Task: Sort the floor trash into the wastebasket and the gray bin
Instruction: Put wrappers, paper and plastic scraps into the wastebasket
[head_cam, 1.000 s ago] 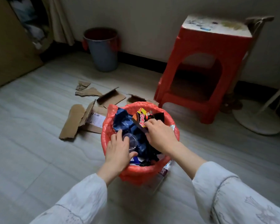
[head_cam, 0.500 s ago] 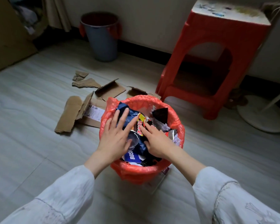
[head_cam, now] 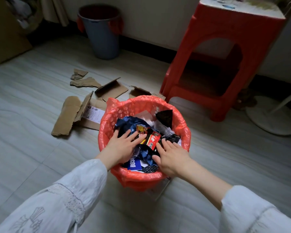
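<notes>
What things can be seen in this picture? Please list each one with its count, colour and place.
wastebasket: one, lined with a red bag, on the floor in front of the person
wrappers: several, red, blue, black and white, heaped in the wastebasket
gray bin: one, gray with red bag edges, by the far wall
cardboard pieces: several, brown, flat on the floor left of and behind the wastebasket
stool: one, red with a worn pale top, at the right by the wall
round base: one, white, far right on the floor
left hand: one, flat on the wrappers
right hand: one, flat on the wrappers
sleeves: two, pale
</notes>
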A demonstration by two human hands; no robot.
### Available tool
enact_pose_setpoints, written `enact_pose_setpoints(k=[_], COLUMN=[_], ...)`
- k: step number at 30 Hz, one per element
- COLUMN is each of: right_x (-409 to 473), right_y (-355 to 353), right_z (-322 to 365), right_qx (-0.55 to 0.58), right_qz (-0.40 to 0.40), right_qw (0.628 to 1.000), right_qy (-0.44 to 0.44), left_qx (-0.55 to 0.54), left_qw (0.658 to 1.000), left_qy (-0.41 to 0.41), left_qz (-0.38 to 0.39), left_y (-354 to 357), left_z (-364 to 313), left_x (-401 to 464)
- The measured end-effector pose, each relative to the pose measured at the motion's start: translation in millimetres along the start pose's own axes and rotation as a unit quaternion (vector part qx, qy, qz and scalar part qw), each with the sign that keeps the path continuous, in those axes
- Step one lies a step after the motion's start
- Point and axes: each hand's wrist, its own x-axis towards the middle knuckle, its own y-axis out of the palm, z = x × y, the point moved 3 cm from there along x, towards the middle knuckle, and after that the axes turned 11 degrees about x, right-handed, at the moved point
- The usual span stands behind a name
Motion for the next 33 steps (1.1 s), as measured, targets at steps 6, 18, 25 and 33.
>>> enact_pose_setpoints(k=[6, 18, 25, 33], right_x=[47, 3, -37, -22], right_y=[25, -14, -42, -61], right_z=[6, -1, -3, -61], right_qx=[0.004, 0.075, 0.216, 0.386], right_qz=[0.115, -0.022, -0.154, -0.276], right_qw=[0.993, 0.995, 0.958, 0.868], right_qy=[0.022, -0.058, -0.110, 0.150], left_qx=[-0.012, -0.090, -0.206, -0.415], left_qw=[0.993, 0.995, 0.961, 0.844], left_qy=[-0.008, -0.046, -0.089, -0.281], left_qz=[0.120, -0.011, -0.161, -0.189], left_y=[15, -11, -38, -34], left_z=[-5, 1, 11, 52], left_x=[24, -9, -42, -45])
